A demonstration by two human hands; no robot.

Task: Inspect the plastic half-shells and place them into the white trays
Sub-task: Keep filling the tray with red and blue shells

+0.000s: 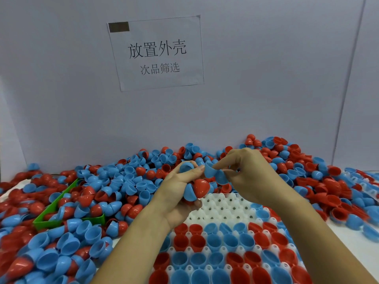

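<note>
Here, right hand (pixel 249 173) pinches blue half-shells (pixel 215 174) above the white tray (pixel 221 203) | left hand (pixel 180 191) grips a red-and-blue cluster (pixel 196 190) | empty cups directly below, nearer the right hand.

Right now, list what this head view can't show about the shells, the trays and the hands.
- White tray: near rows cut off by the bottom edge; left part hidden by the left forearm.
- Green bin: contents buried under loose shells.
- Left hand: its shell count is hidden by the fingers.
- Right hand: flaws on its blue shell are too small to see.
</note>
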